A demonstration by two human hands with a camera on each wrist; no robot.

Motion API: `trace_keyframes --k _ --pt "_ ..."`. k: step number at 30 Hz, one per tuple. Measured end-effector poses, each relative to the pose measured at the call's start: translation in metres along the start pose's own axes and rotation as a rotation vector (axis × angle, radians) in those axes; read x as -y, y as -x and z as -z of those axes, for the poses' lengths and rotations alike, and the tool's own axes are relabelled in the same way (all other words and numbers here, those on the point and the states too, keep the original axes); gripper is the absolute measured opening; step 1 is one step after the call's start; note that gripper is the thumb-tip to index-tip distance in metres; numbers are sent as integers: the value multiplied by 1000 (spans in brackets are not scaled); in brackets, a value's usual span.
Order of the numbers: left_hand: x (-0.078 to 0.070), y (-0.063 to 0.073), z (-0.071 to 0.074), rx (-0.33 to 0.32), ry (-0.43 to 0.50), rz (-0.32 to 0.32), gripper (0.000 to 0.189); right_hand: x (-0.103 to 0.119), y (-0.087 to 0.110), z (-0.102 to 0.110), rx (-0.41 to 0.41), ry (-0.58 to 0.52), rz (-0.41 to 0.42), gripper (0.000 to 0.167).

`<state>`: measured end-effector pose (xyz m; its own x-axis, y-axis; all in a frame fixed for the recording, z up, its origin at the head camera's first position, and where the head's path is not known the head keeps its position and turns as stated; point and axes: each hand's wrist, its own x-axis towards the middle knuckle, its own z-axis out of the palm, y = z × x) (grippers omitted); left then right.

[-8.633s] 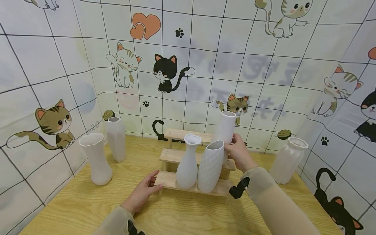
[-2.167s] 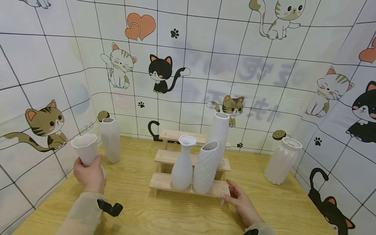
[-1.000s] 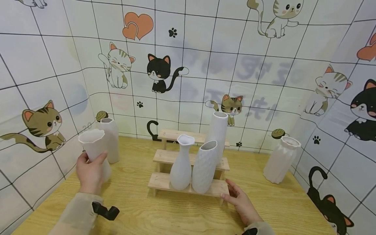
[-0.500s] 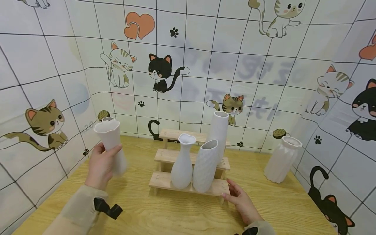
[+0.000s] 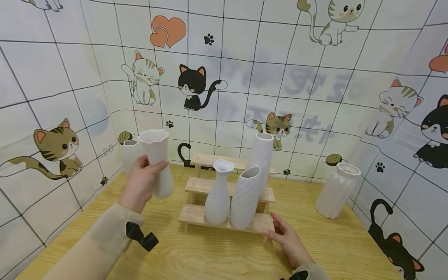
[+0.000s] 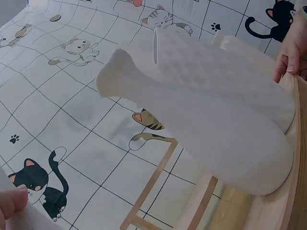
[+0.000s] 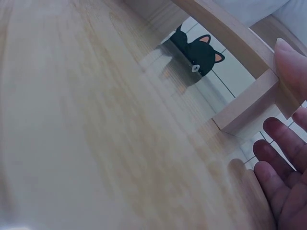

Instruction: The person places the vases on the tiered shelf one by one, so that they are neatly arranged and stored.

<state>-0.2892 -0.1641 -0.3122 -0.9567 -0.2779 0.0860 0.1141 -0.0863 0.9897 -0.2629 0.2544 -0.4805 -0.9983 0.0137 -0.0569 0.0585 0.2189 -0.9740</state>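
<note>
Head view: bright, even, diffuse light; faint soft shadow on the counter [image 5: 210, 260] beneath the tiered stand [image 5: 194, 215]. Left wrist view: dimmer, greyish, smooth vase [image 6: 216, 129] low in contrast. Right wrist view: glossy counter, cat print [image 7: 201, 52] reflected upper centre (small glare, lower left corner).

The head camera is looking forward and down from above the near part of the tabletop [image 5: 224, 256], far enough back to be taking in its left, right and back edges. The left wrist camera is facing the stand [image 5: 192, 214] from close by its left end, tilting so much that the smooth vase [image 5: 217, 206] and patterned vase [image 5: 245, 198] are appearing nearly sideways. The right wrist camera is hovering very near the tabletop, facing beneath the stand's front right corner toward the wall [image 5: 297, 46]. Head and left wrist views are sharing both vases; all three are sharing the right hand [image 5: 288, 241].
</note>
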Motion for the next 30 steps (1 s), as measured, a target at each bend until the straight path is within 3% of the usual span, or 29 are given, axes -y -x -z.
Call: trace_keyframes --k 12,30 --pt "-13 -5 -46 164 -7 24 71 -1 2 2 -1 5 -14 75" --pt "-13 -14 -90 237 -42 63 67 0 1 0 4 -5 -18 75"
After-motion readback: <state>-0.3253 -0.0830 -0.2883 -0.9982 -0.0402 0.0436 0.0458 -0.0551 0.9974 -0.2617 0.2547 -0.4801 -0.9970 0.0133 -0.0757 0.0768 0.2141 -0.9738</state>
